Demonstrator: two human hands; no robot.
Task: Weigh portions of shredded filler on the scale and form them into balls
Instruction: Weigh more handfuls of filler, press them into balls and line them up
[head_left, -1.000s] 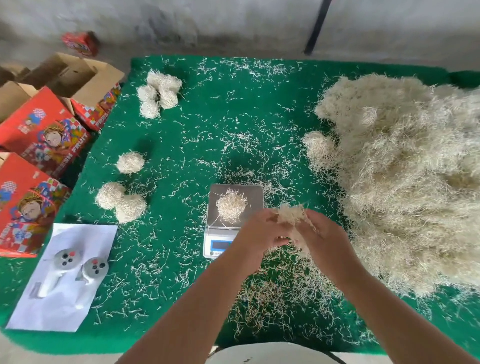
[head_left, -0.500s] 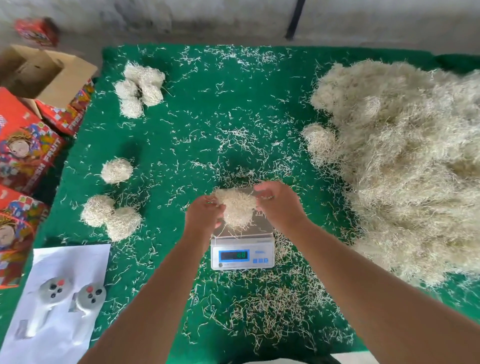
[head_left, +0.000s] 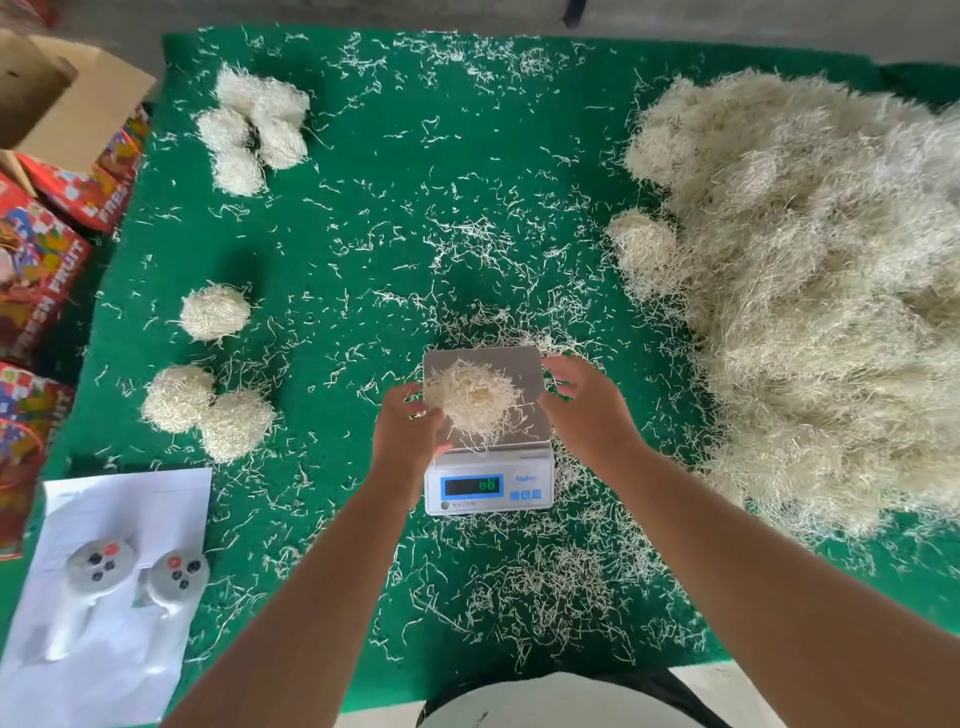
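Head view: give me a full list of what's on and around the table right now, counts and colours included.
Scale: one, silver-white, centre front.
Filler portion: one, cream, on the scale pan.
Filler pile: one, cream, right side.
Filler balls: three near left; about four clustered far left.
Green mat: one, strewn with loose shreds.
White sheet: one, front left, carrying two grey controllers.
Cartons: several, red printed, left edge.
Left hand: touches the portion.
Right hand: open beside the pan.
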